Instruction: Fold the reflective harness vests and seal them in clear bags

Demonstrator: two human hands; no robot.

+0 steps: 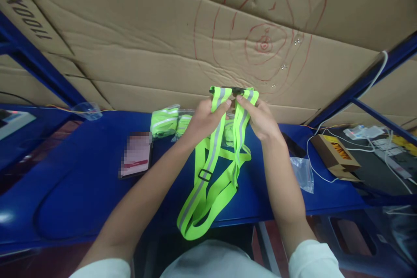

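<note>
A neon-green reflective belt (213,150) with a grey stripe hangs in loops from both my hands, above the blue table. Its dark buckle (237,90) spans the top between two lengths of webbing. My left hand (210,115) grips the left length, thumb across the strap. My right hand (257,115) pinches the right length near the buckle, thumb in front. Lower on the left length sits a black slide adjuster (205,175). Behind my hands lie rolled green belts (164,121) in clear bags, partly hidden by my hands and the straps.
On the blue table (81,173) a phone (136,155) lies to the left, and a clear plastic bag (302,173) to the right. An open cardboard box (335,156) and white cables stand farther right. A cardboard wall (146,43) with red rings rises behind.
</note>
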